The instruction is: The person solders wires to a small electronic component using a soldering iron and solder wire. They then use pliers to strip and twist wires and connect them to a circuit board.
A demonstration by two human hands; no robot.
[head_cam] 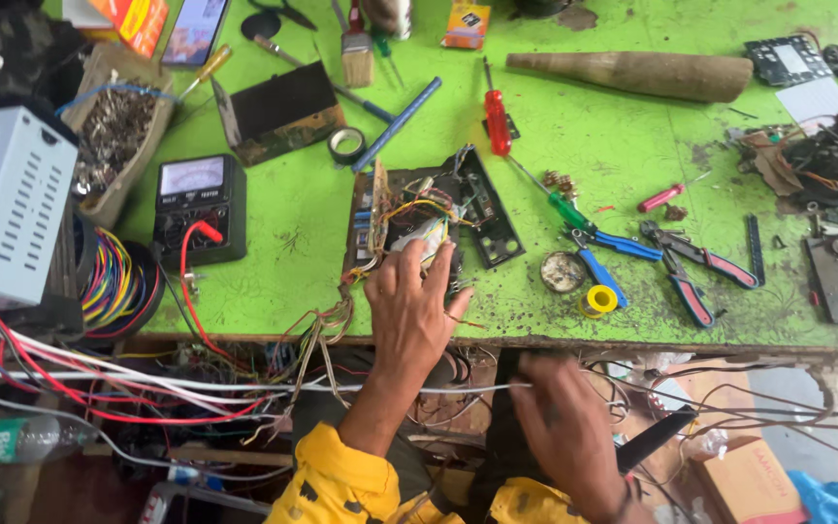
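Observation:
My left hand [414, 311] lies flat on the near end of an opened circuit board [419, 218] with coloured wires, fingers spread and pointing away from me. Below the bench's front edge, my right hand [560, 427] is blurred; it touches a dark strap-like object [508, 412], and whether it grips it I cannot tell. Both sleeves are yellow. A black frame part [490, 218] lies just right of the board.
On the green bench [632, 136]: a black analogue meter [198, 207] with a red lead at left, a red screwdriver [497, 116], blue-handled pliers [613, 254], red-handled pliers [705, 262], a wooden cone [632, 73], a solder reel [599, 301]. Tangled wires [147, 388] hang along the front edge.

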